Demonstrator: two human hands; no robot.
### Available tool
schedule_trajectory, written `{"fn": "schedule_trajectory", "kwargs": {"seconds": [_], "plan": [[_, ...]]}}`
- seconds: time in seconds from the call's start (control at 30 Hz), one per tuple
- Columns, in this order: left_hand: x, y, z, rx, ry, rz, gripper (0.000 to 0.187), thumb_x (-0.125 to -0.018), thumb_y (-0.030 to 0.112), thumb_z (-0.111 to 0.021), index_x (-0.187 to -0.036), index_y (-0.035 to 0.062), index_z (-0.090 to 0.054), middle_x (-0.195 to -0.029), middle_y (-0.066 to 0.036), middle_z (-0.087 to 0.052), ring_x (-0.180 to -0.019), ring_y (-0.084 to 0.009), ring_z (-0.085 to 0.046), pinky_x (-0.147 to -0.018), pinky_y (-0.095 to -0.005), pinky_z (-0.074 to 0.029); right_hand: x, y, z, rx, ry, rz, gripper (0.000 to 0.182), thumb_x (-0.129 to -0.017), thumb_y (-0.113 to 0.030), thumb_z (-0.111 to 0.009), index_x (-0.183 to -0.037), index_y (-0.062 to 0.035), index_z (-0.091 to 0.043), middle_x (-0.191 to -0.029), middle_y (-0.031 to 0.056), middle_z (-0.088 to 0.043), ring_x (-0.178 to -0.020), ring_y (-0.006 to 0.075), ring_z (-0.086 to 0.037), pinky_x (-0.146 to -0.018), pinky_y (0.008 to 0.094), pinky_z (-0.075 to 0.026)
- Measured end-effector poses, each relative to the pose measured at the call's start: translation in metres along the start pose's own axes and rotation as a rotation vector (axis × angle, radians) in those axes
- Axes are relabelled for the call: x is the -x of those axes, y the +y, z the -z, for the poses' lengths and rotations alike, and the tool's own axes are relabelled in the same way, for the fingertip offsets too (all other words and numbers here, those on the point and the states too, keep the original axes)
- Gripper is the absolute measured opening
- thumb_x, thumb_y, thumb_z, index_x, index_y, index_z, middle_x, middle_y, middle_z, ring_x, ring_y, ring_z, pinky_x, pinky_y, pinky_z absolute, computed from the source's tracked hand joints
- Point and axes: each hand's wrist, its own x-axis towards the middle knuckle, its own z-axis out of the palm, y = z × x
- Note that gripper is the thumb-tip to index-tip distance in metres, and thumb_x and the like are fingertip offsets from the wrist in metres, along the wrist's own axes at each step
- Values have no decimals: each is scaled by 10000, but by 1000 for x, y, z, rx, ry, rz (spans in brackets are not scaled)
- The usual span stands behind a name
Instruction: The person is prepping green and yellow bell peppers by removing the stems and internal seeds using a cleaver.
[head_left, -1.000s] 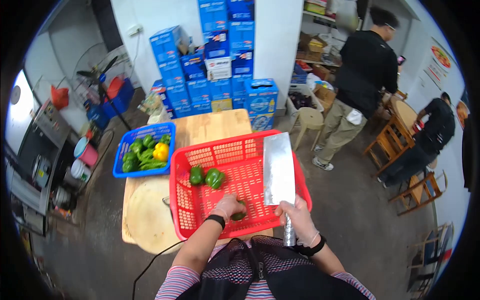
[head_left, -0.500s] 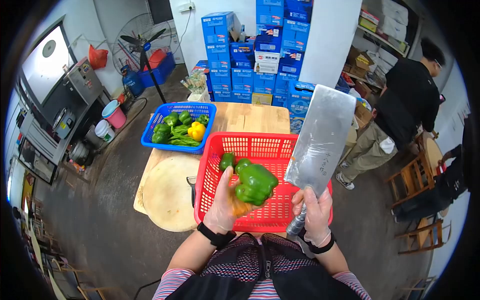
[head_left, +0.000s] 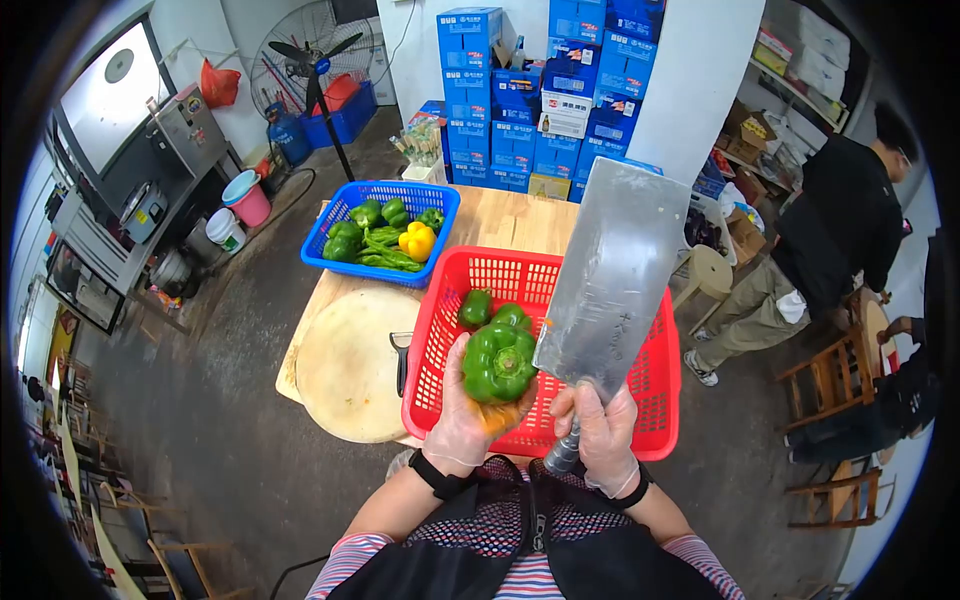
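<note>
My left hand (head_left: 468, 410), in a clear glove, is closed round a green bell pepper (head_left: 499, 362) whose stem end faces up toward me. In my gloved right hand (head_left: 600, 430) is the handle of a cleaver (head_left: 614, 270), its broad blade upright and its edge close to the pepper's right side. Both hands are over a red plastic basket (head_left: 655, 400). Inside the basket, beyond the held pepper, lie more green peppers (head_left: 475, 308). An orange-yellow patch shows on the glove under my left fingers.
A round cutting board (head_left: 345, 370) lies left of the basket, with a black-handled peeler (head_left: 402, 365) between them. Behind it, a blue basket (head_left: 310, 255) holds green peppers and a yellow pepper (head_left: 417, 241). Blue boxes (head_left: 515, 145) are stacked at the back. A person (head_left: 840, 210) stands at right.
My left hand has turned the pepper so its stem end now shows. The cleaver has moved left, nearer the pepper, and the view has shifted slightly.
</note>
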Motion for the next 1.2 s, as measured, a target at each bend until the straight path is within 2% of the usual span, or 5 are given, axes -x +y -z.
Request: {"fn": "schedule_trajectory", "kwargs": {"seconds": [0.37,0.43,0.47,0.53,1.2], "plan": [[6,-11,-1,-105,23,-42,647,-775,682,-530,-1178,176,-550,-1122,-40,-587,-1015,-211,-531,-845,-401,-455,6,7,-3,146,27,123,328,-983,-221,-419,-782,1,-553,-659,42,-580,-533,79,-538,-496,227,-434],[7,-12,-4,-92,55,-78,640,-779,676,-533,-1177,175,-550,-1120,-43,-588,-1009,-213,-539,-841,-400,-459,10,9,1,186,-14,121,240,-982,-188,-410,-1074,31,-443,-698,60,-555,-538,89,-511,-524,220,-444],[7,-12,-5,-91,54,-76,640,-779,676,-533,-1177,175,-550,-1120,-43,-588,-1009,-213,-539,-841,-400,-459,10,9,0,188,-13,122,240,-982,-188,-410,-1074,31,-443,-698,60,-555,-538,89,-511,-524,220,-444],[8,-13,-7,-111,45,-106,627,-781,663,-543,-1176,175,-550,-1121,-45,-588,-1009,-210,-546,-845,-398,-460,10,7,-2,170,48,144,300,-982,-201,-410,-795,1,-529,-661,41,-570,-529,78,-534,-493,230,-436],[15,-20,-11,-217,162,-74,554,-765,649,-574,-1065,183,-586,-971,-25,-606,-840,-185,-586,-689,-354,-514,1,20,5,84,-58,72,425,-991,-266,-403,-634,-44,-465,-556,35,-490,-487,83,-465,-468,232,-377]]}}
